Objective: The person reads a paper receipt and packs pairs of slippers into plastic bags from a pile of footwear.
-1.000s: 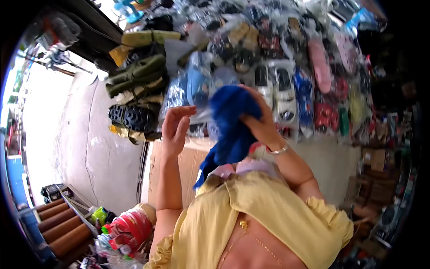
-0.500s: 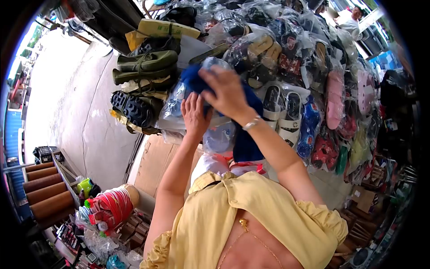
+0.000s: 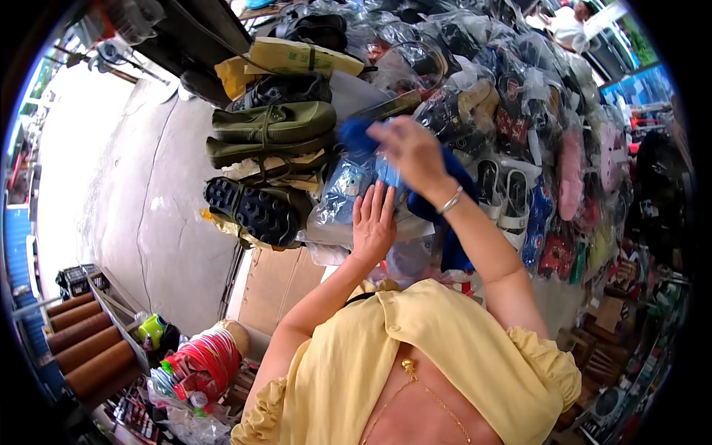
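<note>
My left hand (image 3: 374,226) lies flat with its fingers stretched out on a pair of light-blue shoes in a clear plastic bag (image 3: 347,185). To its upper right, my right hand (image 3: 415,157) is closed on a dark blue cloth (image 3: 361,136), somewhat blurred. One end of the cloth sticks out past the fingers over the bag, and the rest hangs down behind the right wrist. Green canvas shoes (image 3: 285,122) tied with cord are stacked left of the bag. Below them a black studded sole (image 3: 252,211) faces outward.
White sandals (image 3: 514,208) and pink clogs (image 3: 570,174) in plastic bags lie to the right. More bagged footwear is heaped behind. Below the pile is a cardboard sheet (image 3: 278,285). Brown rolls (image 3: 93,348) and a bundle of red cord (image 3: 208,363) stand lower left.
The view has shifted, so the pile sits farther right. My right hand and the cloth have moved off the bag's middle, uncovering more of the light-blue shoes. My left hand still rests on the bag.
</note>
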`<act>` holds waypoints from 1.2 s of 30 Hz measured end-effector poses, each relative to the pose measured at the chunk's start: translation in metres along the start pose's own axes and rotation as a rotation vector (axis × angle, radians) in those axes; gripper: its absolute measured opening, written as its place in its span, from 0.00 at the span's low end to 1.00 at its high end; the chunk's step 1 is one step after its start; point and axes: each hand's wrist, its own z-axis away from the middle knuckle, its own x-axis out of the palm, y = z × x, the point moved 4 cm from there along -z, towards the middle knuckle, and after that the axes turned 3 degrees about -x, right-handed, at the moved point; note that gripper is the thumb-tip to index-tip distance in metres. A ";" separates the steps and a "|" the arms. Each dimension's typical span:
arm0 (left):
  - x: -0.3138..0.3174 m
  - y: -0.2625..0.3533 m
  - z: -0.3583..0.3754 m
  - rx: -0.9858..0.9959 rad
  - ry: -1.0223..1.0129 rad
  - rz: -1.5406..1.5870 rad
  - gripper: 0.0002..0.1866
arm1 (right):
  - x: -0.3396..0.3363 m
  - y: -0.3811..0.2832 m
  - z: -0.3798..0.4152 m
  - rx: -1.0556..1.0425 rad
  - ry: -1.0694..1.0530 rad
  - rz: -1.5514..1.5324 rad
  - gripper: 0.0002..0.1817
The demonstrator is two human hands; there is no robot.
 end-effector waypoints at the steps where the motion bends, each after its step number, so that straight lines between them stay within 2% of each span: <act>1: 0.002 -0.001 0.001 0.024 -0.053 0.000 0.35 | 0.012 -0.027 0.006 -0.117 -0.107 -0.061 0.16; 2: 0.002 -0.003 -0.002 0.044 -0.054 0.006 0.35 | 0.034 -0.039 0.020 -0.243 -0.190 0.007 0.15; 3: 0.001 -0.004 -0.003 0.048 -0.066 0.024 0.34 | 0.042 -0.043 0.021 -0.255 -0.202 0.074 0.13; 8: -0.005 0.000 -0.001 0.087 -0.118 0.050 0.38 | 0.024 0.033 0.006 0.120 -0.074 0.214 0.15; 12: -0.030 -0.003 -0.015 0.109 -0.184 0.141 0.37 | -0.035 0.040 0.029 0.302 0.083 0.107 0.19; 13: -0.039 -0.008 -0.021 0.135 -0.213 0.179 0.34 | -0.043 0.024 0.039 0.317 0.087 0.059 0.21; 15: -0.044 -0.031 -0.033 0.089 -0.237 0.295 0.28 | -0.026 -0.005 0.074 0.227 -0.063 -0.045 0.25; 16: -0.043 -0.036 -0.039 0.114 -0.247 0.269 0.23 | -0.018 -0.015 0.090 0.190 -0.073 0.005 0.26; 19: -0.045 -0.026 -0.043 0.273 -0.208 0.149 0.27 | -0.017 -0.003 0.103 0.175 -0.114 0.135 0.28; 21: -0.044 -0.024 -0.049 0.265 -0.232 0.149 0.27 | -0.035 0.013 0.100 0.314 -0.021 0.233 0.28; 23: -0.043 -0.024 -0.057 0.216 -0.238 0.186 0.25 | -0.074 0.028 0.098 0.446 0.108 0.174 0.25; 25: -0.042 -0.017 -0.063 0.171 -0.155 0.252 0.24 | -0.096 0.026 0.106 0.461 0.195 0.129 0.24; 28: -0.033 -0.008 -0.065 0.184 -0.128 0.168 0.23 | -0.057 0.003 0.134 0.310 -0.063 0.083 0.23; 29: -0.031 -0.005 -0.065 0.175 -0.115 0.140 0.23 | -0.027 0.005 0.154 0.253 -0.142 0.190 0.21; 31: -0.028 -0.002 -0.065 0.149 -0.095 0.105 0.23 | -0.028 0.017 0.151 0.285 -0.079 0.257 0.20; 33: -0.028 -0.002 -0.064 0.141 -0.090 0.098 0.22 | -0.031 0.041 0.142 0.405 0.000 0.311 0.20; 36: -0.033 0.002 -0.060 0.093 -0.086 0.132 0.23 | -0.054 0.060 0.127 0.457 0.065 0.272 0.20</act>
